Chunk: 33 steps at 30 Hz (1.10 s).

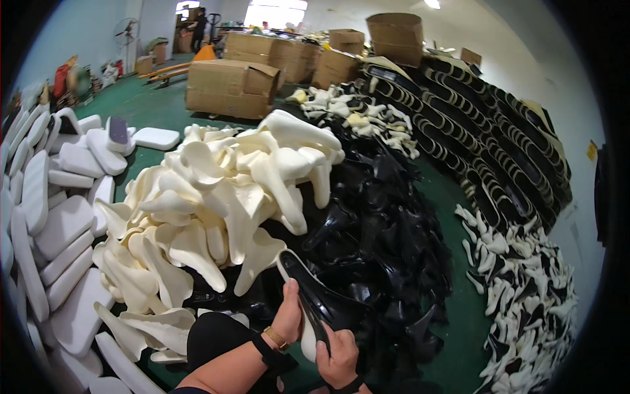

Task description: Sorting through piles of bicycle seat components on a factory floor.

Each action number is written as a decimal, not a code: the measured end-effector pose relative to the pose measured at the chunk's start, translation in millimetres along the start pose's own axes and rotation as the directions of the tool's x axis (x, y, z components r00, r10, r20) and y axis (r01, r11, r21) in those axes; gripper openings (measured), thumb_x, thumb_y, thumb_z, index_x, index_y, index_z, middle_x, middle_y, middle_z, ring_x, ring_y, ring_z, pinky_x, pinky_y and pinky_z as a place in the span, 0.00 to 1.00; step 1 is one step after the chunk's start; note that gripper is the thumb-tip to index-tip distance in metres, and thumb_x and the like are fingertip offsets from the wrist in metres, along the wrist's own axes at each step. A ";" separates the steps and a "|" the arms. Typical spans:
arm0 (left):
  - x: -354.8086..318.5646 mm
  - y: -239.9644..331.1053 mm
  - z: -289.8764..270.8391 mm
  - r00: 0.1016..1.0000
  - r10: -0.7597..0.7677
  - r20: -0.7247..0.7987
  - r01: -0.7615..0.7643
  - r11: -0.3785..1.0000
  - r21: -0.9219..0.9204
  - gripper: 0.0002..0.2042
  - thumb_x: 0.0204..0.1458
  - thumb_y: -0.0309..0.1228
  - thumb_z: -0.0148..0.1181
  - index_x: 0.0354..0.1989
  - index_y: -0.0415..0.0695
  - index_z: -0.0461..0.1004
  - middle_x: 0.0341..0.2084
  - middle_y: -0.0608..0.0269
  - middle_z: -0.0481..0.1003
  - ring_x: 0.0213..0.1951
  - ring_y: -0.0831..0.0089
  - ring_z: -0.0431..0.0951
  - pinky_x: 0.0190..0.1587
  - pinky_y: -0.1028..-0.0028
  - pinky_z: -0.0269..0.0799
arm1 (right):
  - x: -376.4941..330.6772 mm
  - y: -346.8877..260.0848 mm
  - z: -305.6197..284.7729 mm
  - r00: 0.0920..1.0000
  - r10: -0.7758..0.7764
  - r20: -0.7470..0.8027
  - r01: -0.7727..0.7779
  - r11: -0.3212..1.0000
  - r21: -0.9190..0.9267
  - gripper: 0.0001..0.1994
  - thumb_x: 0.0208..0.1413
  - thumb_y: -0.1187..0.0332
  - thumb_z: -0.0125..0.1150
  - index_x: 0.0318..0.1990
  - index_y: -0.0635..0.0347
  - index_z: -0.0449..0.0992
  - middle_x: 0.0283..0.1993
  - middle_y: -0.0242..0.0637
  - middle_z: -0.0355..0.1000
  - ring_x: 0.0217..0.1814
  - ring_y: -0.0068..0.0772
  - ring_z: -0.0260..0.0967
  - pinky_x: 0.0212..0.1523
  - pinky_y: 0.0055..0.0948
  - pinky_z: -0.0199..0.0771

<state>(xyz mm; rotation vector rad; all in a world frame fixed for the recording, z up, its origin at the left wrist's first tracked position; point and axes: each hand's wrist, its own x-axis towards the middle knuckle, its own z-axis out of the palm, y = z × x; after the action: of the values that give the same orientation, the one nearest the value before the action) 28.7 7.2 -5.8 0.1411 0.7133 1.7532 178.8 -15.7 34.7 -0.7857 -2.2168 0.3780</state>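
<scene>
A bicycle saddle [306, 311] with a black shell and a pale foam side is held upright between my hands, low in the middle of the view. My left hand [287, 315] grips it from the left along its edge. Lower down, my right hand [339, 356] has its fingers closed around the wider end. To the left rises a large heap of cream foam saddle pads [216, 190]. Glossy black saddle shells [380, 243] lie piled on the right, just beyond the saddle I hold.
White foam blocks [69, 230] crowd the left side. Tall stacks of black, pale-edged saddle shapes [485, 131] line the right wall, with small pale and black pieces [531, 302] below. Cardboard boxes [230, 88] and an orange pallet truck [205, 54] stand farther back; a person [197, 29] is beyond.
</scene>
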 end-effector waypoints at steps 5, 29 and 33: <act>13.0 -7.7 -20.3 1.000 -0.023 0.012 0.024 0.996 -0.084 0.28 0.60 0.57 0.42 0.48 0.42 0.72 0.43 0.57 0.77 0.43 0.62 0.77 0.52 0.65 0.71 | 8.4 -5.4 6.5 0.999 -0.040 0.023 0.039 0.998 0.041 0.18 0.52 0.68 0.59 0.51 0.64 0.74 0.30 0.40 0.64 0.32 0.43 0.65 0.34 0.37 0.68; -7.5 4.3 2.3 0.999 0.035 0.027 -0.034 0.999 -0.027 0.11 0.58 0.24 0.49 0.48 0.47 0.61 0.39 0.59 0.72 0.39 0.63 0.78 0.43 0.61 0.78 | 13.7 19.7 -8.5 0.963 -0.213 0.165 0.192 0.972 0.133 0.22 0.49 0.60 0.65 0.50 0.62 0.75 0.32 0.36 0.67 0.34 0.38 0.66 0.36 0.33 0.69; -2.4 10.1 0.1 1.000 -0.011 -0.015 0.011 1.000 -0.002 0.10 0.58 0.23 0.48 0.47 0.46 0.61 0.38 0.58 0.72 0.39 0.63 0.78 0.43 0.62 0.78 | 4.7 35.8 -30.2 0.971 0.046 -0.233 -0.046 0.999 0.006 0.19 0.38 0.76 0.68 0.44 0.60 0.78 0.40 0.40 0.70 0.40 0.39 0.67 0.41 0.32 0.68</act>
<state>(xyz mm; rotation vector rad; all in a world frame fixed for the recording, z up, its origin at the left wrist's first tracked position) 21.0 3.7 0.2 0.1229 0.7219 1.7462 213.4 15.7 40.5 -0.8375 -1.9819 0.2924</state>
